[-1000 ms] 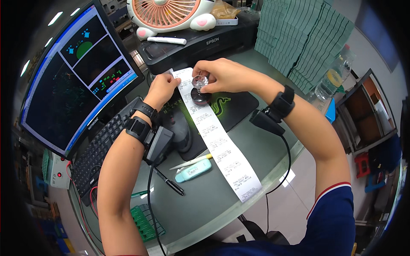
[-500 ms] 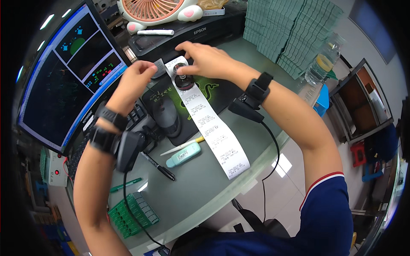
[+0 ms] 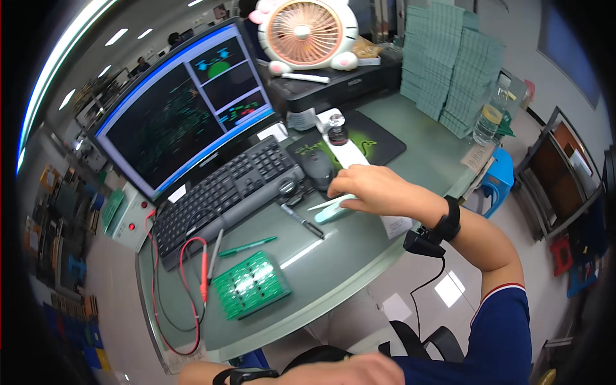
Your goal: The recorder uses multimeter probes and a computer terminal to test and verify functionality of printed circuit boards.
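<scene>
My right hand (image 3: pixel 375 191) reaches over the desk with its fingers bent and thumb apart, beside a mint-green flat marker-like stick (image 3: pixel 328 212) and a thin white stick (image 3: pixel 319 205). The hand partly covers both; I see no firm grip. At the bottom edge is my left hand (image 3: pixel 353 372), smeared by motion, its fingers unclear. A long printed paper strip (image 3: pixel 350 156) runs from the mouse pad under my right hand. On its far end stands a small round piece (image 3: pixel 337 130) with a clear glass top and dark base.
The keyboard (image 3: pixel 224 196), monitor (image 3: pixel 173 115) and mouse (image 3: pixel 316 168) are at left and centre. Nearer lie pens (image 3: pixel 248 247), a green block (image 3: pixel 251 284) and red test leads (image 3: pixel 204 269). A fan (image 3: pixel 303 33), printer (image 3: pixel 340 90), stacked green boards (image 3: pixel 443 70) and bottle (image 3: pixel 491 115) stand behind.
My right hand has left the glass-topped piece and come nearer, over the mint-green stick. My left hand has drawn back from the strip's far end to the bottom edge. The view has shifted.
</scene>
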